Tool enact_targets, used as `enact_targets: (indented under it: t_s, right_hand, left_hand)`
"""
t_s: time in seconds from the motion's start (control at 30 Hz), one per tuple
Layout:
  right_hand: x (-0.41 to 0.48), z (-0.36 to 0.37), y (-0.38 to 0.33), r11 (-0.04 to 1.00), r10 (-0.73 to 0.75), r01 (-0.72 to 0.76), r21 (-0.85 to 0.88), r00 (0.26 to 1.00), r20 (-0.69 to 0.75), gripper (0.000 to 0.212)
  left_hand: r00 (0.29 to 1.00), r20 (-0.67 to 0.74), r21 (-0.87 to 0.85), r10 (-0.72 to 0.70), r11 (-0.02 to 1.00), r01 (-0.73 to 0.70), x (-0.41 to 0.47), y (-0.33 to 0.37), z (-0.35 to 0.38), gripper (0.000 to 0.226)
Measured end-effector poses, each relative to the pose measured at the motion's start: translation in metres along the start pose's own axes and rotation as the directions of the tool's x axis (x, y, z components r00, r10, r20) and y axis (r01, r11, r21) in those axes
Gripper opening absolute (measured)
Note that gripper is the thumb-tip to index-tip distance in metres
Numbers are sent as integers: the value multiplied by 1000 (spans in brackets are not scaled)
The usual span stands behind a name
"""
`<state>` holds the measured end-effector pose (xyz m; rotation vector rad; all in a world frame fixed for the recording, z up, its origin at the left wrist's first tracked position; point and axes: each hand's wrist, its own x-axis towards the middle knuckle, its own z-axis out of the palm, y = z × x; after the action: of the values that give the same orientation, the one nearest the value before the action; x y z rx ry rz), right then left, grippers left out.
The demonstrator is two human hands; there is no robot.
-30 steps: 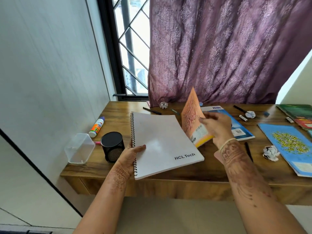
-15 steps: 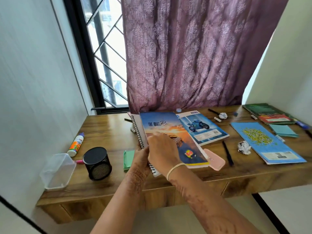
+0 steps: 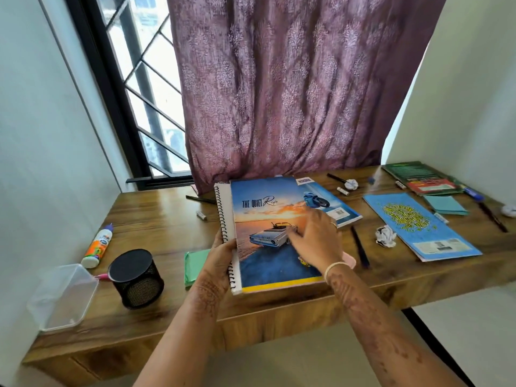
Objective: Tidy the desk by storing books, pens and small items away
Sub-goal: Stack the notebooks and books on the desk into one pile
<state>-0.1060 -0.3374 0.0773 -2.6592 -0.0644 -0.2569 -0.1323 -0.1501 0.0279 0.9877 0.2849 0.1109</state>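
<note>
A book with a sunset-and-car cover (image 3: 265,219) lies on top of a white spiral notebook (image 3: 223,216) in the middle of the wooden desk (image 3: 156,219). My left hand (image 3: 222,255) grips the spiral edge of this stack from the left, thumb on top. My right hand (image 3: 315,238) rests flat on the cover, fingers relaxed. A blue motorcycle-cover book (image 3: 332,205) lies partly under the stack at its right. A pink item (image 3: 350,259) peeks out below my right wrist.
At the left stand a black mesh pen cup (image 3: 136,277), a clear plastic box (image 3: 62,296), a glue bottle (image 3: 97,245) and a green notepad (image 3: 194,265). To the right lie a blue book (image 3: 418,224), crumpled paper (image 3: 386,236), black pens (image 3: 360,248), blue sticky notes (image 3: 444,204) and stacked books (image 3: 418,177).
The sunset book went from being held up in my right hand to lying flat on the spiral notebook. My right hand has slid right across the cover. The view swung right.
</note>
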Motion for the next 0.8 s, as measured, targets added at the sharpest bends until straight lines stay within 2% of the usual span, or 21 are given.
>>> enact_targets:
  t_s: [0.07, 0.13, 0.2, 0.27, 0.33, 0.4, 0.43, 0.5, 0.57, 0.67, 0.73, 0.8]
  right_hand:
    - [24, 3, 24, 967, 128, -157, 199, 980, 152, 54]
    - [39, 8, 40, 880, 120, -223, 420, 959, 258, 37]
    - [50, 9, 51, 800, 86, -230, 554, 958, 274, 16]
    - [63, 12, 61, 758, 79, -221, 613, 965, 251, 12]
    - [76, 18, 72, 742, 88, -231, 629, 964, 250, 32]
    - [94, 31, 88, 725, 77, -224, 651, 966, 246, 57]
    - [102, 35, 94, 720, 72, -222, 658, 966, 248, 63]
    - [111, 32, 97, 745, 62, -201, 636, 971, 233, 59]
    - [121, 26, 99, 804, 39, -155, 574, 977, 209, 55]
    - [135, 25, 103, 852, 19, -114, 511, 982, 187, 61]
    - [143, 24, 106, 867, 1, -103, 487, 979, 205, 51]
    - [152, 23, 110, 867, 8, -114, 485, 976, 216, 39]
  left_hand:
    - [1000, 4, 32, -9, 999, 8, 6, -1, 4, 44]
    - [999, -9, 71, -33, 997, 33, 14, -4, 7, 41]
    - [998, -36, 123, -48, 991, 52, 24, -8, 11, 39]
    - [997, -68, 159, -48, 986, 59, 33, -10, 17, 33]
    - [994, -97, 210, -53, 975, 72, 41, -12, 26, 37]
    - [994, -97, 318, -45, 945, 74, 51, -14, 34, 61]
    - [996, -90, 354, -30, 933, 60, 57, -17, 37, 70]
    - [996, -78, 309, -32, 950, 54, 66, -22, 42, 72]
    - [998, -47, 235, -51, 970, 61, 73, -29, 47, 57]
    - [997, -49, 199, -53, 978, 61, 78, -40, 54, 41]
    - [996, -85, 170, -34, 984, 48, 81, -47, 57, 38]
    - [993, -114, 132, -21, 991, 36, 86, -53, 57, 45]
